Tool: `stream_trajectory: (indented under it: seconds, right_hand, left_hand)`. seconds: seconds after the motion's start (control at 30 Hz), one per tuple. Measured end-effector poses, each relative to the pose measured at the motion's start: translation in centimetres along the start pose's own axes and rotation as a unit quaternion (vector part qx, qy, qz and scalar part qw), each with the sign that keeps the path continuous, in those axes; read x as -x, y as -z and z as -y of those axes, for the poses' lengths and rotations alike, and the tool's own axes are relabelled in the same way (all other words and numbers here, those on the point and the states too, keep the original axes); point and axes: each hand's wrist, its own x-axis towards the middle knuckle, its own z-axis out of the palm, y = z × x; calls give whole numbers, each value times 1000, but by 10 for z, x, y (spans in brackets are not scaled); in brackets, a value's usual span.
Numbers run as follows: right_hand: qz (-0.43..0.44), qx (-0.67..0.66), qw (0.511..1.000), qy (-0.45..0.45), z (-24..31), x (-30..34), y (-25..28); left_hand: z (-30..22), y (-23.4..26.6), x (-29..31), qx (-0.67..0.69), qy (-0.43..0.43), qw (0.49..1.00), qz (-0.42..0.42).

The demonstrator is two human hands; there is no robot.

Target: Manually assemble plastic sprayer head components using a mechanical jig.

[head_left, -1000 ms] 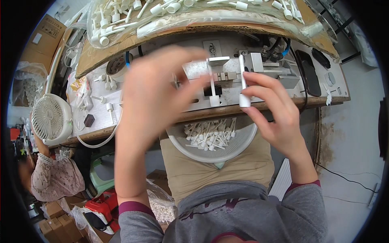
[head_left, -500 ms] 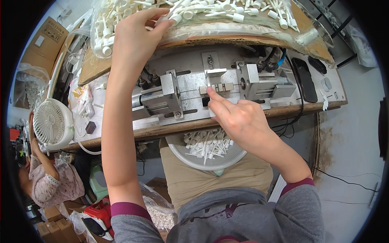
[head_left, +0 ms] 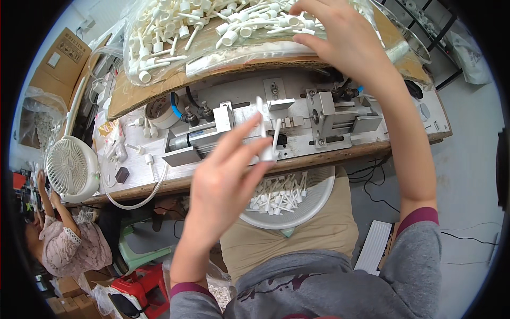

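Note:
My left hand (head_left: 220,178), somewhat blurred, is closed at its fingertips on white plastic stemmed caps (head_left: 264,139) in front of the metal fixture. Two thin stems stick up there, one beside the other; whether both are gripped is hard to see. My right hand (head_left: 345,40) hovers over a heap of the same white stemmed caps (head_left: 234,26), thumb and fingers apart, nothing visible between them. The fixture has a small slotted block (head_left: 292,122) in its middle, between a left clamp cylinder (head_left: 204,135) and a right clamp cylinder (head_left: 340,117).
A basket (head_left: 321,199) of white stemmed pieces rests on my lap below the bench edge. Cardboard (head_left: 125,101) under the heap overhangs the fixture. To the left stand a white fan (head_left: 71,167) and a tape roll (head_left: 159,112). Another person (head_left: 74,234) sits at far left.
My left hand has come down from the heap to before the fixture, bringing white stemmed caps. My right hand has left the slotted block and risen to the heap, its fingers spreading.

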Motion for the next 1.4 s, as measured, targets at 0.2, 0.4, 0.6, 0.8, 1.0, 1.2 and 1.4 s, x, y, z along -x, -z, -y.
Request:
stream_trajectory:
  seconds: [0.2, 0.4, 0.6, 0.8, 1.0, 1.2, 1.4]
  right_hand:
    - [111, -43, 992, -35, -42, -20, -39]
    - [25, -80, 996, 18, -38, -4, -36]
    - [-60, -119, 991, -13, -33, 4, -32]
    - [-133, -340, 911, -194, -32, 0, -18]
    - [-145, -421, 872, -203, 46, 35, 6]
    - [-132, -235, 963, -1, 116, 104, -3]
    - [29, -334, 942, -23, 129, 130, 22]
  left_hand:
    - [9, -43, 16, -109, -37, 993, 12]
    - [11, -46, 7, -168, -45, 983, 51]
    - [18, -54, 9, -141, -37, 989, 27]
    - [15, -49, 6, -121, -22, 991, 50]
    - [-14, -52, -7, 507, 142, 850, -24]
    - [-37, -53, -15, 766, 248, 592, -48]
    - [-20, -63, 29, 703, 300, 643, -51]
